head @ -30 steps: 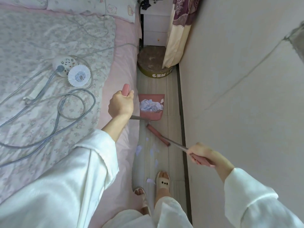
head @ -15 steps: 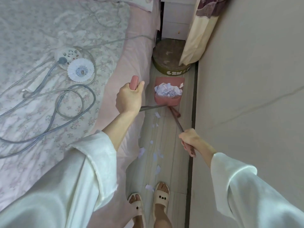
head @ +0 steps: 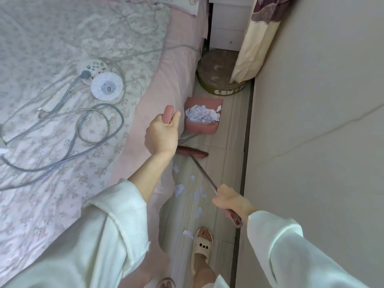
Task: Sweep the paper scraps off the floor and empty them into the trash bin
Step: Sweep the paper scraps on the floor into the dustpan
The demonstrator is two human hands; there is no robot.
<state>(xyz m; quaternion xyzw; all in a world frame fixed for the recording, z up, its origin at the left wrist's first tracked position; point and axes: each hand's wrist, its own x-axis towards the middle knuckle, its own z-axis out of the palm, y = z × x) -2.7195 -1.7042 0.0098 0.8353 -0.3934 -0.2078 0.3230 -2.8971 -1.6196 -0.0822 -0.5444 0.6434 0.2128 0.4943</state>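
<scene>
Narrow floor (head: pixel 226 142) strip between bed (head: pixel 83 59) and wall (head: pixel 311 121). My left hand (head: pixel 161 135) gripped the dustpan handle (head: pixel 168 117); right hand (head: pixel 228 199) gripped the broom (head: pixel 192 152). Paper scraps (head: pixel 179 189) lay behind the broom; the dustpan (head: pixel 202 119) held more. Brown tub (head: pixel 218 80) ahead, curtain-covered.

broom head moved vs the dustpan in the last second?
Yes. The broom head swung from the wall side of the dustpan to its bed side, nearer the bed.
</scene>
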